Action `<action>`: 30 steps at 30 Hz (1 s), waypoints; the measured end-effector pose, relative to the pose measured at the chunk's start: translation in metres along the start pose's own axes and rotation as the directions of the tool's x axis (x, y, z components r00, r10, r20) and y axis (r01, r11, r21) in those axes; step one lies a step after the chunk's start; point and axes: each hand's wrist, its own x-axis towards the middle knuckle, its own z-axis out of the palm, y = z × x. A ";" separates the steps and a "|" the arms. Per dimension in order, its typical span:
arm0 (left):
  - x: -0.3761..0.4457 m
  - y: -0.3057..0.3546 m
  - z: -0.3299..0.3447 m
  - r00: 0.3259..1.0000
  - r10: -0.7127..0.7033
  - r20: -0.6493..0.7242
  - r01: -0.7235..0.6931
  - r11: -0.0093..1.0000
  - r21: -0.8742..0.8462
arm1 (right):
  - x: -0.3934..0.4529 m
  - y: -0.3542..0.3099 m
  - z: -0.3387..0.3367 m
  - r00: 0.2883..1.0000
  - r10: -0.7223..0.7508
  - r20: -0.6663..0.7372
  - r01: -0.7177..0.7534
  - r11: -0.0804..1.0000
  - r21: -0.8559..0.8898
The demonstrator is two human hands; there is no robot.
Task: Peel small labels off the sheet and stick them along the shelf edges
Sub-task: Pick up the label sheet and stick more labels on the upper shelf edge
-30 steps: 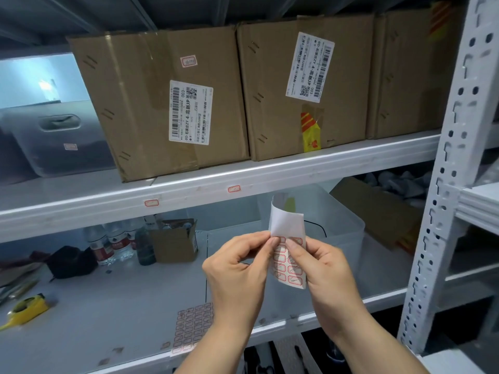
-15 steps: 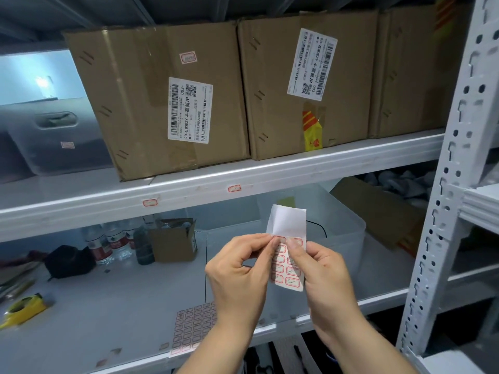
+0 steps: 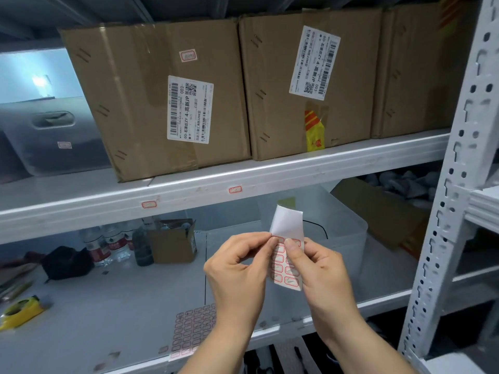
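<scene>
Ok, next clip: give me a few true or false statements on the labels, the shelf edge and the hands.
1. Both hands, left hand and right hand, pinch the label strip. True.
2. The upper shelf edge bears no labels yet. False: two red-bordered labels are stuck on it.
3. A second label sheet lies on the lower shelf. True.
4. The strip's top is folded back, showing blank white. True.
5. The yellow tape dispenser sits on the upper shelf. False: it lies on the lower shelf, at the left.
</scene>
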 end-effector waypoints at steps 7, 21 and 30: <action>0.002 -0.001 0.001 0.999 -0.002 0.054 -0.003 0.996 0.086 | 0.003 0.006 -0.006 0.999 -0.030 0.012 0.030 0.996 -0.080; 0.012 0.002 0.006 0.926 -0.259 0.274 0.235 0.965 0.116 | 0.013 0.013 -0.030 0.938 -0.345 -0.027 0.290 0.827 -0.482; 0.016 0.008 0.007 0.908 -0.304 0.286 0.303 0.952 0.052 | 0.019 0.017 -0.043 0.959 -0.268 -0.089 0.200 0.867 -0.456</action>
